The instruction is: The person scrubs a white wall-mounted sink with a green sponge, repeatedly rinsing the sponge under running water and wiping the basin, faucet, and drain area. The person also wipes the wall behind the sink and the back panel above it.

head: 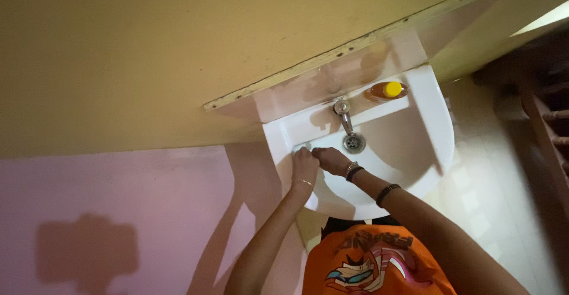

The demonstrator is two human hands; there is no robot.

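Gleaming white sink (438, 123), both hands inside, touching

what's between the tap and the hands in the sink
In the head view, the round metal drain lies between the tap and the right hand; the left hand is beside it on the white sink.

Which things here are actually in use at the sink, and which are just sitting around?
In use: left hand, right hand, white basin.
Lying about: tap, drain, orange bottle with yellow cap.
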